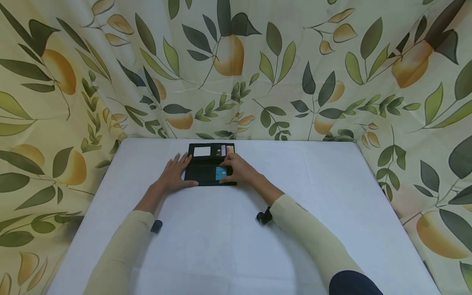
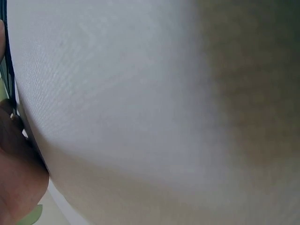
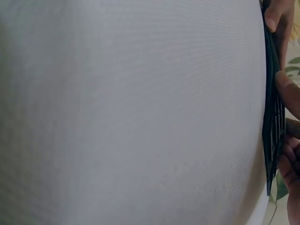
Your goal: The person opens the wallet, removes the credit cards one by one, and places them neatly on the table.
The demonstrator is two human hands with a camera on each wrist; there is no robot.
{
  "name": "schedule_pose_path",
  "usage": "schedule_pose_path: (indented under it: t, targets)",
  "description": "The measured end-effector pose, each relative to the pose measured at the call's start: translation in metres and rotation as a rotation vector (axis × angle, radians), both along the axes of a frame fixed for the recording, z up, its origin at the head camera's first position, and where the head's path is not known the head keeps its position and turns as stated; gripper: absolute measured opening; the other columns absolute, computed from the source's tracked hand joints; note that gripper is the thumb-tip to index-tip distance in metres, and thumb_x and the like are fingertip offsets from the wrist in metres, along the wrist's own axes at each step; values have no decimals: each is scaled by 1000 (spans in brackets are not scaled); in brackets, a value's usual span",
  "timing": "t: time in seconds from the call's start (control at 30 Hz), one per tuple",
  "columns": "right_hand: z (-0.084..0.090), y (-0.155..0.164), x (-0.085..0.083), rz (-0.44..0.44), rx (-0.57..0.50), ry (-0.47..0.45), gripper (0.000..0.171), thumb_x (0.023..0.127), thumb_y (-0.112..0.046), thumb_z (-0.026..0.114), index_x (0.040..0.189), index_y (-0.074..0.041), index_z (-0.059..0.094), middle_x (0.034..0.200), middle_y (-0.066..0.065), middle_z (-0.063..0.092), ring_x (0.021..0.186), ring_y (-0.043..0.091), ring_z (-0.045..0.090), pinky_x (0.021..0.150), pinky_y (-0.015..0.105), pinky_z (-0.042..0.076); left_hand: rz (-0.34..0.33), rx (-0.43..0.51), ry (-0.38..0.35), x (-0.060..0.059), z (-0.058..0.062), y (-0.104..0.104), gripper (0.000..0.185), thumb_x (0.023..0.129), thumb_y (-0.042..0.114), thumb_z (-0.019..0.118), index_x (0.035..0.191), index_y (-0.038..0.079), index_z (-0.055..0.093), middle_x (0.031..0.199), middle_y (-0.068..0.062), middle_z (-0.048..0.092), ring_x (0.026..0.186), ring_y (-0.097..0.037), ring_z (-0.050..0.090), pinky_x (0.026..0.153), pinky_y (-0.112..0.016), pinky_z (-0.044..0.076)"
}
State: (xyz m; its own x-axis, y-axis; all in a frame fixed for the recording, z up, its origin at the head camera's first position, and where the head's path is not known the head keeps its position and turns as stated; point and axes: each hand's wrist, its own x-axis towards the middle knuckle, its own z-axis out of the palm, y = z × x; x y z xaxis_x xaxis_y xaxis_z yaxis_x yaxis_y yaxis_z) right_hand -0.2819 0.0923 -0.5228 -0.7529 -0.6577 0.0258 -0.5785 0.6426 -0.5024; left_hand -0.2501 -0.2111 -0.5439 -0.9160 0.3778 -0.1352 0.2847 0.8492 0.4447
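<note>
A black wallet (image 1: 204,169) lies open flat near the far edge of the white table (image 1: 236,237). Its upper half shows a white window (image 1: 202,151) and several card edges, pink and yellow (image 1: 228,150). My left hand (image 1: 184,171) rests flat on the wallet's left end with its fingers straight. My right hand (image 1: 229,170) pinches a blue card (image 1: 219,173) at the wallet's lower half, fingers above and thumb below. The right wrist view shows the wallet's edge (image 3: 273,122) with fingertips (image 3: 287,91) over it. The left wrist view shows mostly tablecloth, with part of the hand (image 2: 14,178) at the left.
A cloth printed with leaves and fruit (image 1: 236,69) hangs close behind and on both sides of the table. Both forearms wear pale sleeves, each with a small black camera at the wrist (image 1: 264,217).
</note>
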Motion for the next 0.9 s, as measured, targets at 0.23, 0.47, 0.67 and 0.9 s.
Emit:
schedule_pose_path:
  t: [0.23,0.47,0.67,0.9]
  targets:
    - [0,0,1,17,-8,21,60,82,-33,94,127,0,75,117,12,57,110,25,50,94,37,48,3,-18,-6,1,2,2,116,89,60,77,169,9,12,175,-17,4,160,-41,-6,126,-59,-4]
    - [0,1,1,14,-39,21,57,82,-31,94,125,0,76,115,10,57,108,25,50,93,37,48,2,-21,-10,1,3,2,115,90,59,76,170,9,11,176,-16,3,160,-40,-8,126,-58,-6]
    - [0,2,1,12,-59,16,55,82,-30,94,125,0,76,114,9,57,109,25,51,93,37,49,-1,6,2,0,2,1,116,88,61,77,169,7,14,175,-19,5,159,-42,-5,125,-60,-4]
    - [0,6,1,6,-66,8,54,83,-31,93,124,-1,76,117,8,58,110,24,51,95,37,49,-5,3,-8,-1,-1,1,116,89,61,75,169,9,11,175,-17,3,160,-41,-7,125,-59,-5]
